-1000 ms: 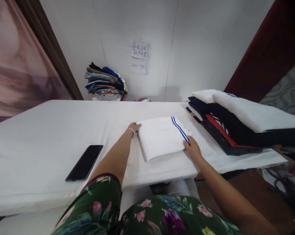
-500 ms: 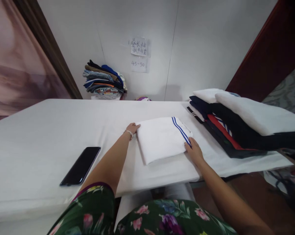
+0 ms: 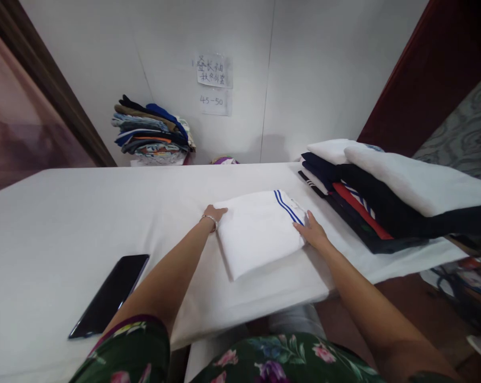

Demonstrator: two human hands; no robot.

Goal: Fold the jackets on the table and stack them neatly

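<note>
A folded white garment (image 3: 252, 229) with two blue stripes lies flat on the white-covered table (image 3: 176, 314) before me. At its left edge is my left hand (image 3: 214, 214), a bracelet on the wrist. The thumb rests on top of the cloth and the fingers curl at the edge, partly hidden. My right hand (image 3: 313, 231) touches the right end of the garment near the stripes, thumb and fingers spread apart on it.
A dark phone (image 3: 110, 295) lies to the left of my left forearm. On the right stands a pile of folded clothes (image 3: 368, 207), white pieces on top. Another clothes stack (image 3: 152, 130) sits by the back wall, below left of handwritten paper signs (image 3: 214, 82).
The view has shifted slightly, so most things sit further left. The garment stays folded between both hands. My right thumb and fingers look wider apart than before.
</note>
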